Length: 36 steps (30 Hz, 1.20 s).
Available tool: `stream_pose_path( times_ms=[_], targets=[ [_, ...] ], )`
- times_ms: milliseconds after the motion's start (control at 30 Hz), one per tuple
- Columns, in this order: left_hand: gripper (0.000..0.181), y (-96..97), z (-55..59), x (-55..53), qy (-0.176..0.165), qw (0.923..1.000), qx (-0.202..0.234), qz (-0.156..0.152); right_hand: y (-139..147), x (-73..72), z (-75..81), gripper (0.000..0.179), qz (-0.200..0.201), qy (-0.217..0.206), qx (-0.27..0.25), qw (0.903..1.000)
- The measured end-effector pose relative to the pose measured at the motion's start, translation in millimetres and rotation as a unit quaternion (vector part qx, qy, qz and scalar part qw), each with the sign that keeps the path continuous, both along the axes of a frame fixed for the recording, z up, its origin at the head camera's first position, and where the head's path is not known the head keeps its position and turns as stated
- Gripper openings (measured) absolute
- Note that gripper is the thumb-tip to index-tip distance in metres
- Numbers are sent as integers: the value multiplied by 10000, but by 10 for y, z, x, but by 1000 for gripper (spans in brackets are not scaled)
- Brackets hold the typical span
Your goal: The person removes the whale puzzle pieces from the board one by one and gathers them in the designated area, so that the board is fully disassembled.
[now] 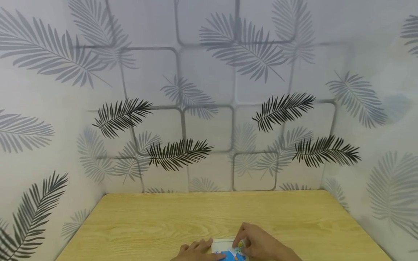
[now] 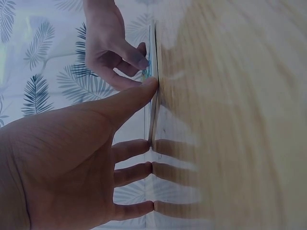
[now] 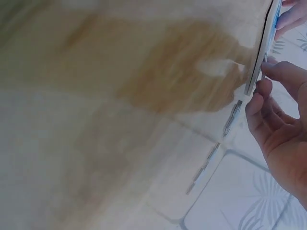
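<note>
A thin flat board with a blue picture on white (image 1: 228, 255) lies at the table's near edge, partly cut off by the head view. My left hand (image 1: 197, 252) is at its left side. The thumb (image 2: 139, 93) presses on the board, and the other fingers stretch out to touch the tabletop, as the left wrist view shows. Above the board's right part, my right hand (image 1: 258, 243) has its thumb and fingers bent together. They pinch a small flat colored piece (image 2: 146, 72) close to the board's surface; its exact shape is mostly hidden by the fingers.
The light wood table (image 1: 156, 217) extends behind and to both sides of the hands. A pale wall with feather and square patterns (image 1: 205, 127) rises along its back, with more patterned wall on the left and right.
</note>
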<state>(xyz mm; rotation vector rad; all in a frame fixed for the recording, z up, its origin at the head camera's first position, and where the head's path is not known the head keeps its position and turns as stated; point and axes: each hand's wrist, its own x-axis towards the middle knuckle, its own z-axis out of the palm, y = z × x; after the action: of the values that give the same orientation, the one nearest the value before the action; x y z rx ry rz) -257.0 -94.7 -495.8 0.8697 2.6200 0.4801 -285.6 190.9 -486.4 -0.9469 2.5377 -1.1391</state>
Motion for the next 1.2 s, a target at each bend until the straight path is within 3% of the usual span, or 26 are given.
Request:
stream_pose_path(
  times_ms=[200,333,567,867,1067,1200],
  targets=[
    [53,8,28,6,22,10000,51,18,224,-34,34,27,-15,361,-487,9982],
    [53,-10,32,7,70,9999,75,-58,467,-48,35,23,-92,592,-489,9970],
    [52,-33,40,-22,-127,9998,78,-132,931,16,21,23,-392,673,-522,9956],
    [53,-42,23,-34,-61,9998,-1,-164,1369,88,16,22,-585,830,-461,9938],
    [53,-31,40,-16,-56,9999,-22,-143,1571,112,-28,21,-551,440,-494,9963],
    [53,-32,31,3,-87,9998,65,-150,1643,151,-75,20,-443,-589,-877,9934]
  ],
)
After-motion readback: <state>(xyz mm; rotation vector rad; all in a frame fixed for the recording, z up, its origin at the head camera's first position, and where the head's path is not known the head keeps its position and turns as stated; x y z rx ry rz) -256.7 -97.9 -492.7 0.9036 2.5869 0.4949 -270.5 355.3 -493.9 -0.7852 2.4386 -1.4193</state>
